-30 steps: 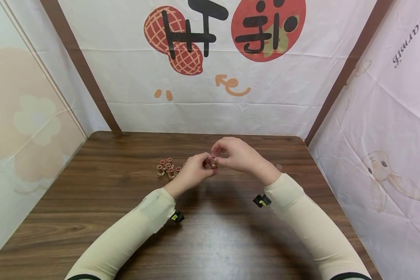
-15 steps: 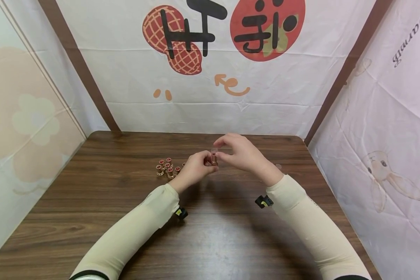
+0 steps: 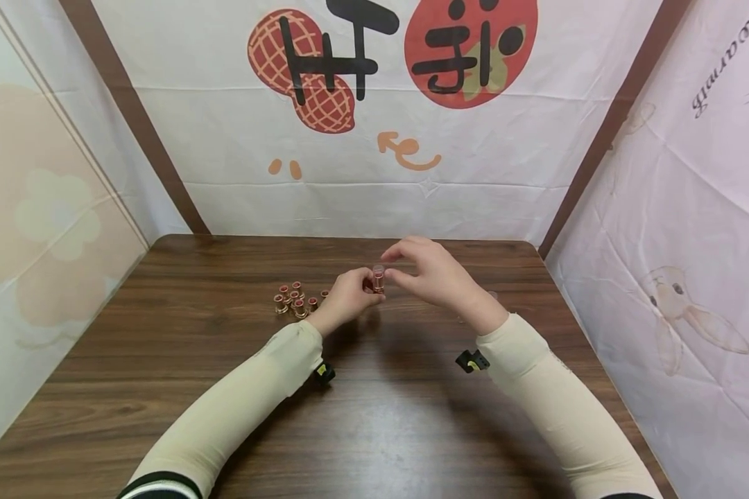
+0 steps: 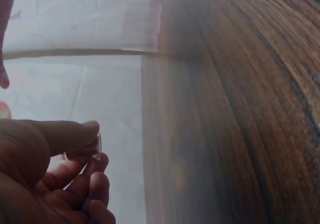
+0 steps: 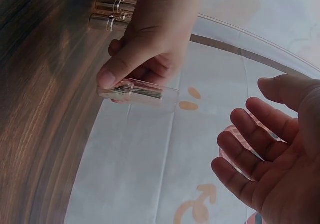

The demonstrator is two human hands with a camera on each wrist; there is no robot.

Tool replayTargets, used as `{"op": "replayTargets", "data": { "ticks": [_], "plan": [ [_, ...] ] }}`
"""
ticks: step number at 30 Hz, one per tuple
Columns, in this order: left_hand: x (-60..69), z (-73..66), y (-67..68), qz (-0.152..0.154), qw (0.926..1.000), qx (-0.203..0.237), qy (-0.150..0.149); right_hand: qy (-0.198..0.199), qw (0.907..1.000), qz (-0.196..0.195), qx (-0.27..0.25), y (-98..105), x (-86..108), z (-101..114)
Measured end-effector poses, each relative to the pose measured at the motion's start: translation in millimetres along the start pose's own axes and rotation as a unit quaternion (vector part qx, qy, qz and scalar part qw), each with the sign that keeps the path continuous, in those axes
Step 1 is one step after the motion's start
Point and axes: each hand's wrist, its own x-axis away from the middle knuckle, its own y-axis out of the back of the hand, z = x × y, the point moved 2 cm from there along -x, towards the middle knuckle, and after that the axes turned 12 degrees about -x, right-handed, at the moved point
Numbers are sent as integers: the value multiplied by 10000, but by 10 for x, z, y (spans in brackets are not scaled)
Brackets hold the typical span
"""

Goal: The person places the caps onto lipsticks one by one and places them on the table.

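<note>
Head view, centre of the frame: the left hand (image 3: 351, 291) holds a gold lipstick tube (image 3: 378, 283) upright by its lower part, thumb and fingers pinching it, its clear cap (image 3: 378, 268) uppermost, probably to leave the top free for the other hand. The right hand (image 3: 433, 276) is just beside it at centre right, thumb and fingers spread and gripping nothing (the right wrist view shows a gap between them and the cap). Other gold tubes (image 3: 299, 308) stand clustered left of centre, apparently placed for the left hand's reach. Beyond both hands runs the far edge of the surface (image 3: 399, 416), with printed cloth (image 3: 362, 208) behind; wider room lies lower in the frame, between the forearms (image 3: 237, 409).
</note>
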Motion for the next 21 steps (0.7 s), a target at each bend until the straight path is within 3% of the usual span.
{"op": "replayTargets", "data": {
  "ticks": [16, 21],
  "plan": [
    [-181, 69, -127, -237, 9985, -370, 328, 90, 9999, -36, -59, 13, 29, -19],
    [-251, 43, -190, -107, 9993, -219, 278, 107, 9999, -110, -5, 32, 42, -19]
  ]
}}
